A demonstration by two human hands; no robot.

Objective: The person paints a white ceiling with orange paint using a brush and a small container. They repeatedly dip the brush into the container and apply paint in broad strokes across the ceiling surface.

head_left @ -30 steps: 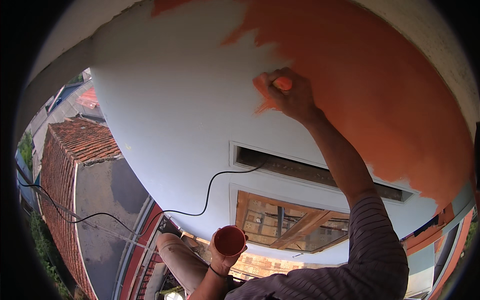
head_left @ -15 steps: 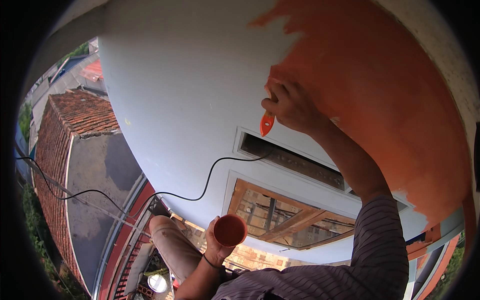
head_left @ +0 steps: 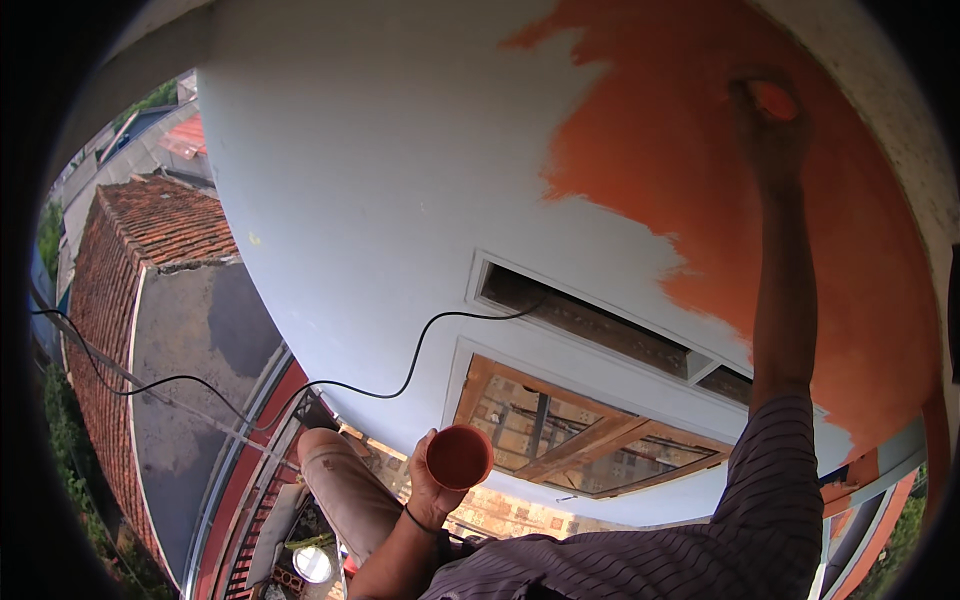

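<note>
My right hand (head_left: 772, 125) is raised high at the upper right, closed round a paintbrush (head_left: 775, 100) with an orange handle, against the orange-painted part (head_left: 660, 130) of the wall; the bristles are hidden or too dark to make out. Low in the middle, my left hand (head_left: 430, 495) grips a round cup (head_left: 458, 457) of reddish-orange paint. The rest of the wall (head_left: 370, 170) is pale grey-white, and the orange area has a ragged edge.
Below the wall paint are a narrow vent slot (head_left: 580, 325) and a wood-framed window (head_left: 530, 420). A black cable (head_left: 410, 375) runs from the slot leftward. My bent leg (head_left: 340, 480) sits beside a red railing (head_left: 275, 395); tiled roofs (head_left: 160, 215) show beyond at left.
My right hand and the brush have moved up and to the right, from the ragged paint edge onto the orange area. Orange now covers the patch where the brush was. The cup has barely moved.
</note>
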